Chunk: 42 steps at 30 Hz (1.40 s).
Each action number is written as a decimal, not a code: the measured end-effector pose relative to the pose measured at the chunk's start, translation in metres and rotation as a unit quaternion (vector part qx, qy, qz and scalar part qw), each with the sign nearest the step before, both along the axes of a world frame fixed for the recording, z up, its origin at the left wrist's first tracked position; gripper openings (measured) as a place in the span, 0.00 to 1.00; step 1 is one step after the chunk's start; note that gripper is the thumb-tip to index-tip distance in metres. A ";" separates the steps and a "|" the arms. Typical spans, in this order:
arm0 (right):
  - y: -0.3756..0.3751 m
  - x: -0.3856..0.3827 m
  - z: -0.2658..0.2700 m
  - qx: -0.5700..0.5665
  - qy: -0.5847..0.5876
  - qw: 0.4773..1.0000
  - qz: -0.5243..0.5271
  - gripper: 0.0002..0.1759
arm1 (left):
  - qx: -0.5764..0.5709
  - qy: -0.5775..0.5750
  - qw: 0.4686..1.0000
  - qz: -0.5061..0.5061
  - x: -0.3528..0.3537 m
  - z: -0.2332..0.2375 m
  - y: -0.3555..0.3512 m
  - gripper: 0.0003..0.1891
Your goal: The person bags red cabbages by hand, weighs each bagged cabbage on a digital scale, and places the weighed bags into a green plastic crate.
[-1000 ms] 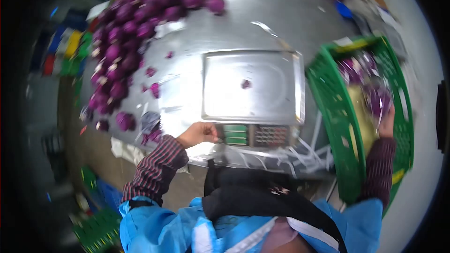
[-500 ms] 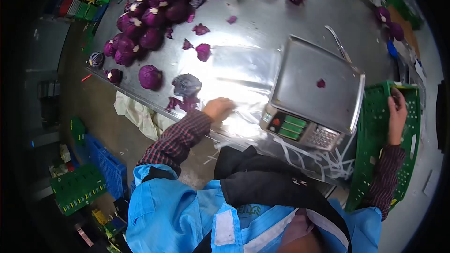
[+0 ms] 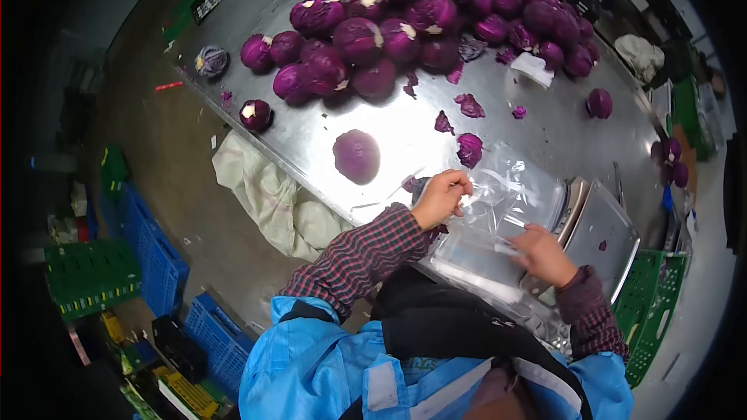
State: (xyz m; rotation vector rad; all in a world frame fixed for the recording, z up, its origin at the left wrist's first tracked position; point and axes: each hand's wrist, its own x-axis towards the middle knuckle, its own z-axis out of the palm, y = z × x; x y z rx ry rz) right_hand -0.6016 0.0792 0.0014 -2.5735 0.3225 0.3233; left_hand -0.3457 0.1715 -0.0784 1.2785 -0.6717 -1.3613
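Note:
A crinkled clear plastic bag [image 3: 510, 190] rises over the metal table between my hands. My left hand [image 3: 443, 198] has its fingers curled in a pinch at the bag's left edge. Lower right, my right hand [image 3: 545, 255] reaches in with fingertips beside the film; motion smears them, so I cannot tell whether they grip it. Flat plastic bags [image 3: 478, 253] lie beneath my hands. The scale [image 3: 603, 237] stands right of the bags with a purple scrap on its pan. A single red cabbage [image 3: 356, 157] sits left of my left hand.
A large heap of red cabbages [image 3: 373, 78] covers the far side of the metal table [image 3: 296, 140]. Loose leaves [image 3: 469, 149] lie before it. At right is a green crate [image 3: 654, 319]; white sacks [image 3: 264, 194] stand by the left edge, with blue crates [image 3: 152, 257] beyond.
My right hand has left the green crate and come over to the plastic bags. My left hand now pinches a raised bag. The view has turned left, showing more of the heap.

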 end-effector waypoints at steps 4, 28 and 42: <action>-0.057 0.056 0.046 0.353 -0.142 0.874 -0.303 0.13 | -0.056 0.061 0.986 -0.145 0.054 0.045 0.027 0.11; 0.008 0.322 -0.139 0.643 -0.218 0.596 -0.428 0.13 | 0.063 0.031 0.929 0.364 0.164 -0.051 0.081 0.07; -0.036 0.105 0.128 0.204 -0.310 0.920 -0.130 0.11 | -0.413 -0.532 0.718 -0.176 0.149 0.148 -0.006 0.06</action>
